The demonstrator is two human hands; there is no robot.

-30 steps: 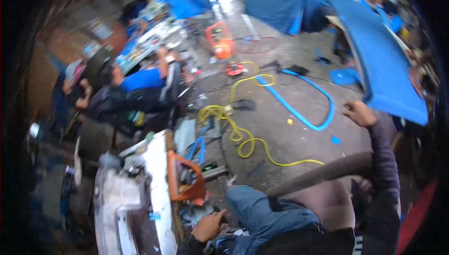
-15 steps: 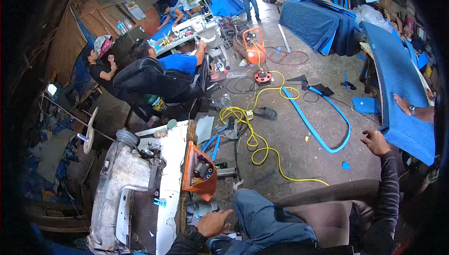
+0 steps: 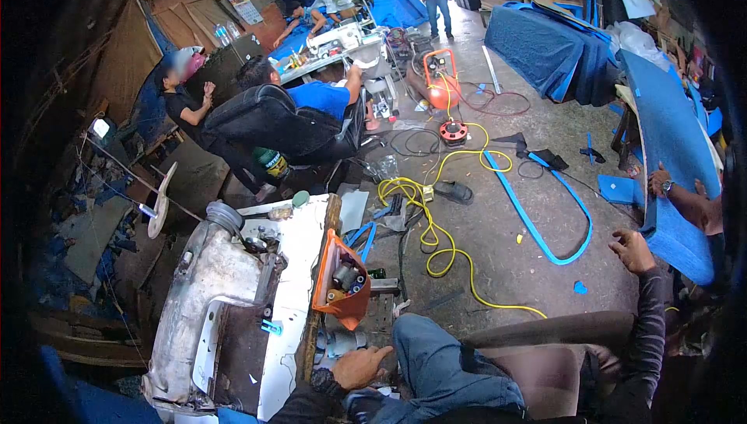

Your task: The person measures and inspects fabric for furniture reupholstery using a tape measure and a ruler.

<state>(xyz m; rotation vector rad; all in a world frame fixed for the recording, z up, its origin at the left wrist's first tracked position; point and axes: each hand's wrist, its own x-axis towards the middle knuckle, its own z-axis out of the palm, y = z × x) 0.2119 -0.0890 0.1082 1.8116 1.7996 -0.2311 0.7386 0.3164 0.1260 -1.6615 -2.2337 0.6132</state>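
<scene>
My left hand [image 3: 363,366] is low beside my left thigh, near the edge of the white sewing table [image 3: 289,299]. Its fingers point right and look loosely stretched, with nothing visible in them. Raised at the right, my right hand [image 3: 632,251] has slightly bent fingers held apart, empty, close to the lower end of a long blue padded panel [image 3: 671,167]. A worn white sewing machine [image 3: 204,276] stands on the table at my left. An orange container [image 3: 348,303] holding thread spools hangs at the table's edge.
A yellow cord [image 3: 447,247] and a blue strip [image 3: 531,226] lie on the floor. Another person's hand [image 3: 660,181] touches the blue panel. Beyond are a black armchair [image 3: 272,120], several people, an orange compressor [image 3: 443,91] and stacked blue panels [image 3: 537,54].
The view has shifted, so the room sits further right and lower. The other person's hand has moved up and left to the blue panel's edge. My hands keep about the same pose.
</scene>
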